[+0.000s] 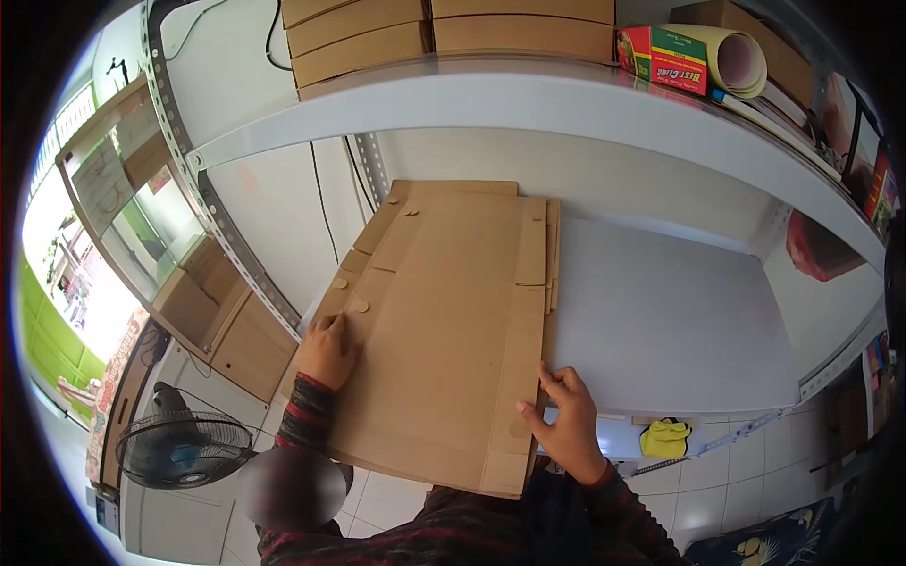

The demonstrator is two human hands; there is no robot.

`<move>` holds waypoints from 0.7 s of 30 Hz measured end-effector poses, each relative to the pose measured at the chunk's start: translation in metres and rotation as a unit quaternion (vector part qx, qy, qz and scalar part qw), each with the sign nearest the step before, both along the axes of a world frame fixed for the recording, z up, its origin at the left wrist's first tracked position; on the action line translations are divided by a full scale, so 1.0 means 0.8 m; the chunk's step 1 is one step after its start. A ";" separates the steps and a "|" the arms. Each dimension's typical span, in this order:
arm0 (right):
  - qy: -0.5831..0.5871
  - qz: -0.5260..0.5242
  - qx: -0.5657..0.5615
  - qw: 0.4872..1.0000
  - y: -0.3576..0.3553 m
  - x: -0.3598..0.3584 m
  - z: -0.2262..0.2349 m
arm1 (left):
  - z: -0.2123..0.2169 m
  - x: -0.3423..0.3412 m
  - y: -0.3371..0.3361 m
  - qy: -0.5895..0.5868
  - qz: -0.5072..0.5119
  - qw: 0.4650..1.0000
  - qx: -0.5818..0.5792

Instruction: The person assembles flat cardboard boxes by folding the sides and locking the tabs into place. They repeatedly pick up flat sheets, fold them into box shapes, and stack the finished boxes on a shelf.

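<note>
A flattened brown cardboard box (434,349), with fold lines, slots and small round tabs, stretches from the shelf toward my body. Beneath its far and right edges, more flat cardboard (554,255) peeks out. My left hand (327,353) rests palm down along the left side of the top piece, thumb and fingers apart on its surface. At the right edge, near the front corner, my right hand (566,424) grips the board, thumb on top and fingertips at the side; part of its grip is hidden.
The grey-white shelf (661,311) extends to the right. An upper shelf (510,99) carries brown boxes (524,33), a red-green carton (665,61) and a paper roll (736,61). A black fan (179,448) stands at left, a yellow cloth (666,438) low at right.
</note>
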State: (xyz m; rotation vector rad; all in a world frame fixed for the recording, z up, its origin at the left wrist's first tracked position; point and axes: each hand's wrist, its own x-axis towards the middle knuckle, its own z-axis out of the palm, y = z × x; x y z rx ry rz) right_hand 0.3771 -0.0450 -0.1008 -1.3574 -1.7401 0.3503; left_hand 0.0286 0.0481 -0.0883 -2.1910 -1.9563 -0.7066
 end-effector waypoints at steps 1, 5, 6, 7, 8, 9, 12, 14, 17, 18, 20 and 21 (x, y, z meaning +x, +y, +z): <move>0.007 0.002 0.014 1.000 0.000 -0.002 -0.002 | 0.000 0.002 0.000 0.010 0.000 1.000 -0.002; 0.029 0.011 0.051 0.998 -0.002 -0.011 0.003 | -0.001 -0.003 0.001 0.019 -0.012 1.000 -0.014; 0.049 0.010 0.046 0.998 -0.002 -0.013 0.003 | 0.000 -0.007 0.004 0.014 -0.019 1.000 -0.016; 0.068 0.010 0.042 0.997 -0.002 -0.016 0.002 | -0.001 -0.012 0.004 -0.020 -0.030 0.999 -0.011; 0.088 0.010 0.037 0.995 -0.002 -0.019 0.001 | -0.002 -0.018 0.003 -0.054 -0.039 0.998 -0.007; 0.138 0.015 0.018 0.990 0.000 -0.020 0.000 | -0.002 -0.018 0.003 -0.092 -0.050 0.995 -0.002; 0.278 0.021 -0.032 0.960 0.008 -0.019 -0.008 | 0.011 -0.016 0.005 0.072 -0.068 0.983 0.154; 0.361 0.014 -0.055 0.931 0.015 -0.013 -0.010 | 0.028 -0.009 0.008 -0.145 -0.079 0.986 0.005; 0.322 0.039 -0.085 0.942 0.029 -0.003 0.000 | 0.030 -0.016 0.014 -0.268 -0.060 0.957 -0.096; 0.314 0.042 -0.098 0.943 0.030 -0.001 0.003 | 0.028 -0.021 0.017 -0.278 -0.050 0.953 -0.107; 0.303 0.044 -0.121 0.944 0.034 -0.001 0.010 | 0.028 -0.024 0.019 -0.280 -0.050 0.955 -0.087; 0.299 0.044 -0.112 0.947 0.035 0.000 0.010 | 0.026 -0.023 0.020 -0.282 -0.052 0.955 -0.077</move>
